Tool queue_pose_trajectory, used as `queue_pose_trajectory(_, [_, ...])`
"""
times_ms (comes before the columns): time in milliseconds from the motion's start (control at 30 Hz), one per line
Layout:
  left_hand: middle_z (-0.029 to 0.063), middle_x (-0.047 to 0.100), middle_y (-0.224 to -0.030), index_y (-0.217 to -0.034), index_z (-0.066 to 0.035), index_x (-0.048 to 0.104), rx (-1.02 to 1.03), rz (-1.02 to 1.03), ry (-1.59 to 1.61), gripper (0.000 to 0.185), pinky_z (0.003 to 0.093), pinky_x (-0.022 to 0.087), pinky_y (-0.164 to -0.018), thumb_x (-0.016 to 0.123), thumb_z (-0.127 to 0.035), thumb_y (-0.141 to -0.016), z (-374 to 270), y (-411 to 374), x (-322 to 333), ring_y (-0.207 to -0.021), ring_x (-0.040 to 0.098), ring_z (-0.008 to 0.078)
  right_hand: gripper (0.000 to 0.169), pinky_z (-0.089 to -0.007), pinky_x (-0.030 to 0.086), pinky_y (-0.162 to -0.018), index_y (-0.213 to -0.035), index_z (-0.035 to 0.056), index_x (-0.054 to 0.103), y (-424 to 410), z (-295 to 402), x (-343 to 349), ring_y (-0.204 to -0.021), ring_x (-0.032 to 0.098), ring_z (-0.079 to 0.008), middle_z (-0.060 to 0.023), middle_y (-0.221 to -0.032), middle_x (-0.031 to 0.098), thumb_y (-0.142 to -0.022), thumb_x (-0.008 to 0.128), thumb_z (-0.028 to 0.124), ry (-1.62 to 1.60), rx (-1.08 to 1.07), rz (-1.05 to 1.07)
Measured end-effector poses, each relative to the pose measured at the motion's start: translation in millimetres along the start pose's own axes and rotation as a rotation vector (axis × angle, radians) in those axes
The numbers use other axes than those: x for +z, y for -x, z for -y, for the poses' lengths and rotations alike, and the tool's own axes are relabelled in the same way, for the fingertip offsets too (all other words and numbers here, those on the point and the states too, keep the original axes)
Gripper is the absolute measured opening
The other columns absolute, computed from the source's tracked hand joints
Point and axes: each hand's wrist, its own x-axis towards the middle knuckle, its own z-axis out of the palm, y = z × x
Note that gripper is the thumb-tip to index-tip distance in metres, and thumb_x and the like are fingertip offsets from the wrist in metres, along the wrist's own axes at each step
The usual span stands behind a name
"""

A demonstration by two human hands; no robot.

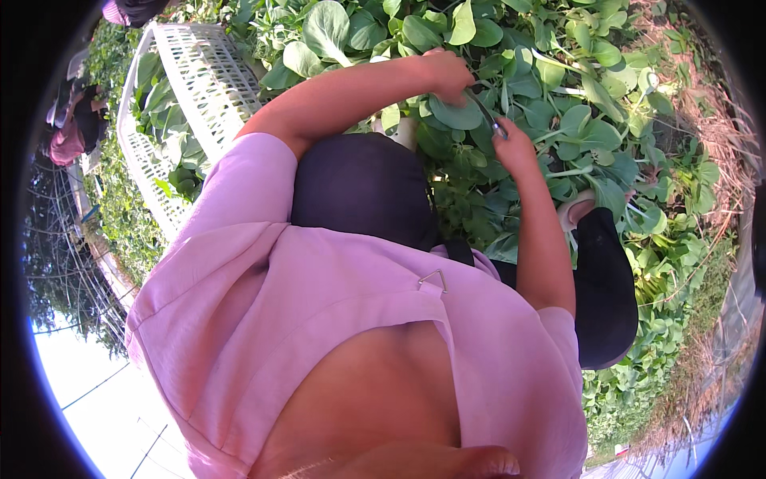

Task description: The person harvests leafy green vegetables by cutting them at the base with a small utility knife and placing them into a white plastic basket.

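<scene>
My left hand [450, 78] is curled among broad-leaved greens [583, 135], at upper centre, closed round a leafy green plant [456, 114] whose leaf shows just below the fingers. What lies inside the fist is mostly hidden. To its lower right, my right hand [514, 148] grips a small knife or sickle [486, 114] with a thin, slightly curved blade. The blade slants up and left, its far end close by my left hand. Leaves surround both hands.
A white slatted plastic basket [206, 81] holding cut greens stands tilted at upper left. Between it and my hands is my bent knee [365, 185]. My shoe [577, 211] rests among leaves at right. Co-workers [70, 135] are at far left and top left. Dry straw [733, 143] edges the bed.
</scene>
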Motion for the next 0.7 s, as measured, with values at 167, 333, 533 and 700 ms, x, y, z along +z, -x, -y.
queue_pose_trajectory(167, [0.0098, 0.05, -0.109, -0.109, -0.019, 0.057, 0.007, 0.024, -0.137, 0.046, 0.0404, 0.028, -0.098, 0.063, -0.037, -0.067, 9, 32, 36, -0.108, 0.043, 0.0265, 0.041, -0.0346, 0.045, -0.063, -0.112, 0.0124, 0.053, -24, -12, 5, -0.064, 0.058, -0.0272, -0.0151, -0.078, 0.06, -0.072, 0.05, 0.021, -0.372, 0.33, 0.111])
queue_pose_trajectory(333, [0.0093, 0.048, -0.112, -0.107, -0.019, 0.058, 0.07, -0.074, -0.098, 0.042, 0.0397, 0.025, -0.101, 0.065, -0.025, -0.065, 20, 43, 47, -0.112, 0.04, 0.0258, 0.039, -0.0292, 0.043, -0.05, -0.111, 0.012, 0.054, -52, -24, 7, -0.045, 0.051, -0.0129, -0.0071, -0.061, 0.053, -0.073, 0.05, 0.018, -0.17, 0.049, 0.029])
queue_pose_trajectory(533, [0.0093, 0.049, -0.113, -0.102, -0.016, 0.06, 0.069, -0.107, -0.042, 0.041, 0.0396, 0.026, -0.101, 0.066, -0.021, -0.062, 30, 43, 58, -0.113, 0.04, 0.026, 0.036, -0.0271, 0.04, -0.044, -0.111, 0.0124, 0.054, -52, 18, -13, -0.042, 0.048, -0.0124, -0.0035, -0.053, 0.049, -0.077, 0.047, 0.019, -0.335, 0.309, 0.26])
queue_pose_trajectory(700, [0.0109, 0.051, -0.114, -0.102, -0.013, 0.06, 0.054, -0.103, 0.109, 0.041, 0.039, 0.027, -0.1, 0.064, -0.019, -0.062, 41, 42, 45, -0.111, 0.044, 0.0257, 0.037, -0.0346, 0.046, -0.069, -0.112, 0.0101, 0.052, -46, -3, 22, -0.077, 0.06, -0.0294, -0.016, -0.085, 0.061, -0.078, 0.045, 0.022, -0.12, 0.196, 0.228])
